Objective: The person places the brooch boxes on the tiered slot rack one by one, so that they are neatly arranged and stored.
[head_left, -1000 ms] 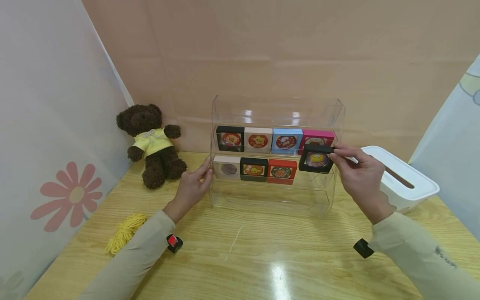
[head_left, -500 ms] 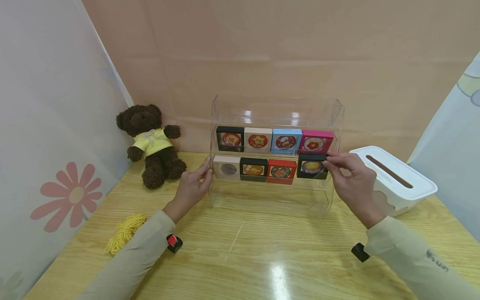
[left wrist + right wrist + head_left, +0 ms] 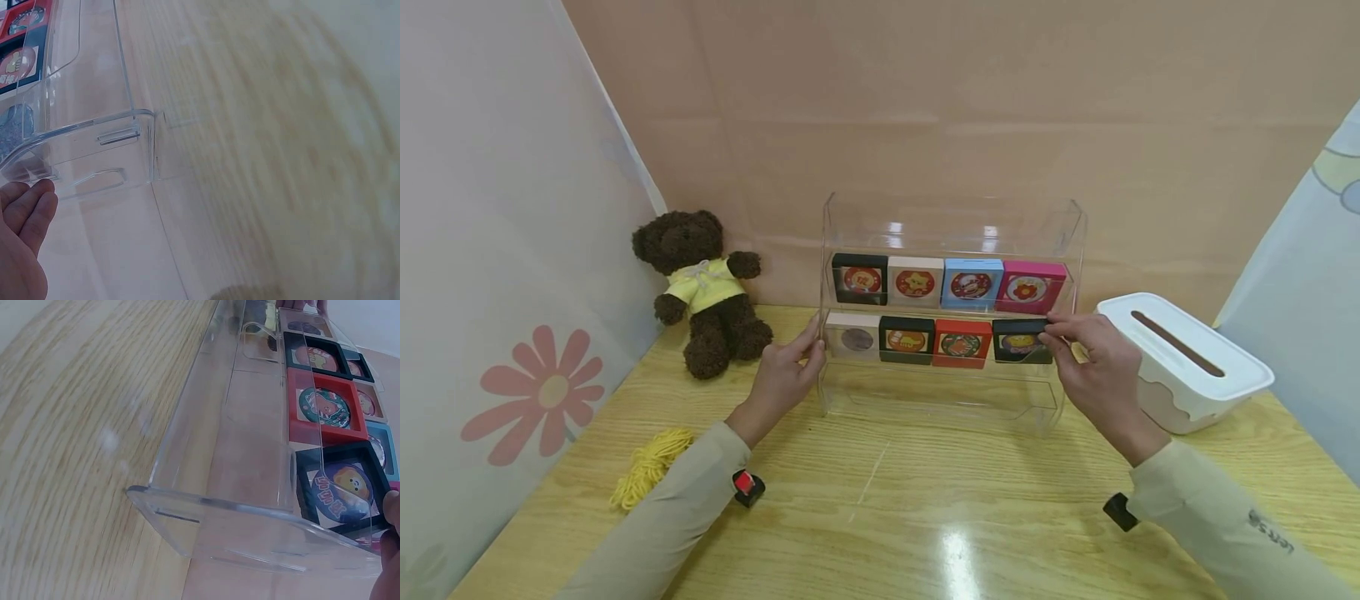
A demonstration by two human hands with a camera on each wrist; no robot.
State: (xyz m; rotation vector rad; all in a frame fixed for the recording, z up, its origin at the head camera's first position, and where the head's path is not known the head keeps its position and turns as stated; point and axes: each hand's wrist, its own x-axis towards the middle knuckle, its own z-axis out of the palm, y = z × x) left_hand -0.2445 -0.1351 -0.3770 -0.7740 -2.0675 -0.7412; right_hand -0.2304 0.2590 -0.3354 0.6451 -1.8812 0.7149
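A clear acrylic display rack (image 3: 940,408) with stepped shelves stands on the table. My left hand (image 3: 784,371) holds its left side panel between thumb and fingers. In my right hand (image 3: 1101,367), thumb and fingers pinch the right edge of a black square frame (image 3: 1022,343) with a round purple badge inside. That frame sits in the lower occupied row, behind the clear lip, with a small gap from the red frame (image 3: 962,343). Further left are a black frame (image 3: 907,340) and a pale frame (image 3: 853,337). Black, cream, blue and magenta frames fill the row above, the magenta frame (image 3: 1032,287) rightmost.
A brown teddy bear (image 3: 700,287) in a yellow top leans at the back left. Yellow cord (image 3: 651,467) lies bundled beside the left forearm. Close to the right hand stands a white tissue box (image 3: 1187,358) with a slot in its lid. The wooden table (image 3: 925,517) extends in front.
My right hand has lowered the black frame from in front of the magenta one into the lower row, shifting slightly left. The left hand stays on the rack's side.
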